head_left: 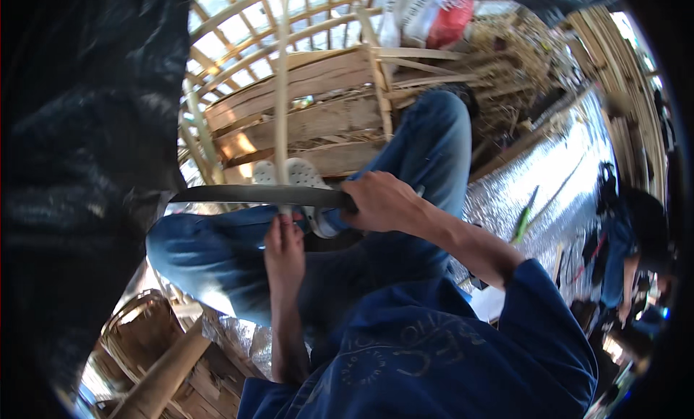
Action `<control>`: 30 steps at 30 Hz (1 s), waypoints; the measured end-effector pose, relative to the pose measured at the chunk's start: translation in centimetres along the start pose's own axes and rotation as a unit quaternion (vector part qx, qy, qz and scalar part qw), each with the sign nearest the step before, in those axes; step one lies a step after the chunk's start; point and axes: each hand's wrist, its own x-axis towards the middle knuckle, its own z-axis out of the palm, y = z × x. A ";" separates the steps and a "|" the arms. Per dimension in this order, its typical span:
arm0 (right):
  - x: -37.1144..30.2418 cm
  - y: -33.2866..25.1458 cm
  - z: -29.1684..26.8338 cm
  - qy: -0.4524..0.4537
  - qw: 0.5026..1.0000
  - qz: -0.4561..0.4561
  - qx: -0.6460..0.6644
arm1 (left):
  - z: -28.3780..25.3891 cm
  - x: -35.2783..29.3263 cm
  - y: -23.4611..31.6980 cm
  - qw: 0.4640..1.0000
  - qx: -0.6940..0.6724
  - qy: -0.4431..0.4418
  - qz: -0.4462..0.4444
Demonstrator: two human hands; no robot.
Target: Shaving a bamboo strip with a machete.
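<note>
My right hand (pixel 385 201) is closed around the handle of a large knife (pixel 264 195) with a long dark blade. The blade points left and lies across a long pale bamboo strip (pixel 282 94), just beyond my left fingers. Closed on the near end of that strip is my left hand (pixel 284 240), low between my knees. The strip runs away from me toward the slatted wall. Whether the edge has bitten into the strip I cannot tell.
Wooden planks (pixel 311 123) and a bamboo lattice (pixel 303 32) lie ahead. Shavings (pixel 517 58) heap at the far right beside silver foil sheeting (pixel 571 177). Black plastic (pixel 87 166) hangs at left. A basket (pixel 141 325) stands lower left. Another person (pixel 629 238) is at right.
</note>
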 end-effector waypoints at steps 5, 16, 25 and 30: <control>-0.4 0.0 0.8 -0.036 0.998 0.012 -0.047 | 0.0 -0.9 6.2 0.998 0.002 -0.040 -0.056; 2.6 0.6 1.7 -0.015 0.995 -0.041 -0.095 | -0.7 -1.5 5.5 1.000 0.001 -0.002 0.023; 2.3 1.0 -4.1 0.012 0.979 -0.070 -0.189 | -1.4 -0.9 9.7 0.996 0.056 -0.028 0.070; -1.2 -0.1 -5.8 -0.063 0.984 -0.079 -0.148 | -0.1 -0.8 11.0 0.973 -0.156 0.001 -0.171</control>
